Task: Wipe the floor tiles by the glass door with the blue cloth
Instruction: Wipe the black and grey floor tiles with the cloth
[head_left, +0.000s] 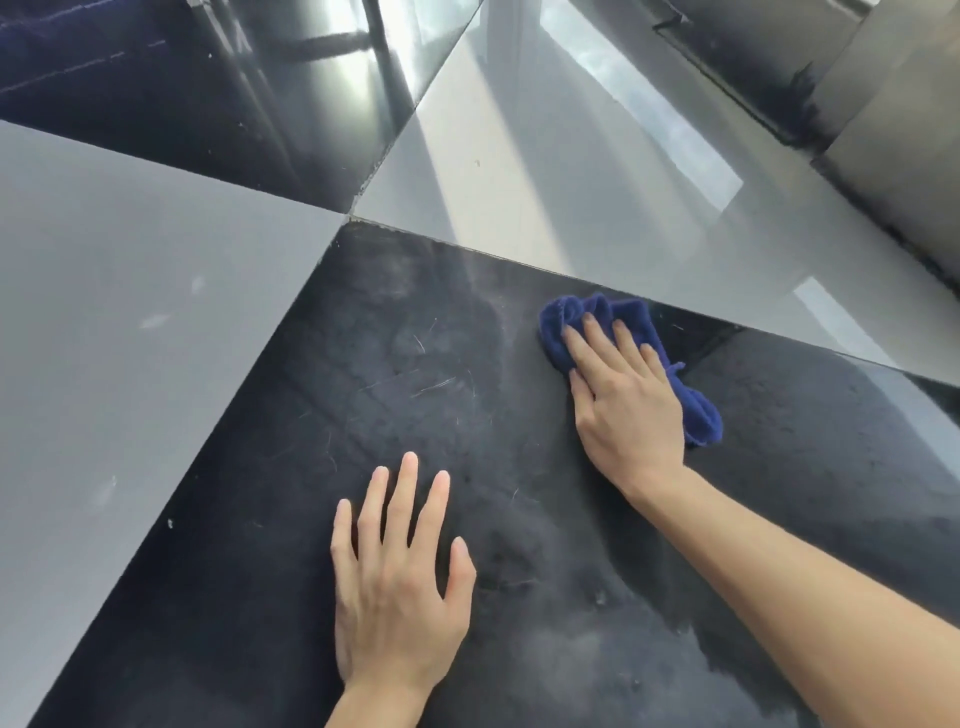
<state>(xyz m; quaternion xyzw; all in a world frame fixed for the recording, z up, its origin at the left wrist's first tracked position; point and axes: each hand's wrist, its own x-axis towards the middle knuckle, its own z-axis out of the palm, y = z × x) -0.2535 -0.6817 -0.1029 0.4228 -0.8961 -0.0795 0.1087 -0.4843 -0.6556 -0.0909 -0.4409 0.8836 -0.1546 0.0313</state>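
Indoor floor of glossy black-and-grey tiles (156, 291).

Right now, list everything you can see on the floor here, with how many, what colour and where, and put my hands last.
dark tile: one, black, dusty and scratched, centre and bottom of the view, under both hands
grey tiles: two, light grey and glossy, one at left, one at upper right beyond the dark tile
second dark tile: one, black, glossy, top left
door track: one, dark and grimy, top right corner
blue cloth: one, dark blue, bunched, on the dark tile near its far edge, under the right hand
left hand: one, flat on the dark tile, fingers spread, bottom centre
right hand: one, fingers straight, pressing on the blue cloth, right of centre
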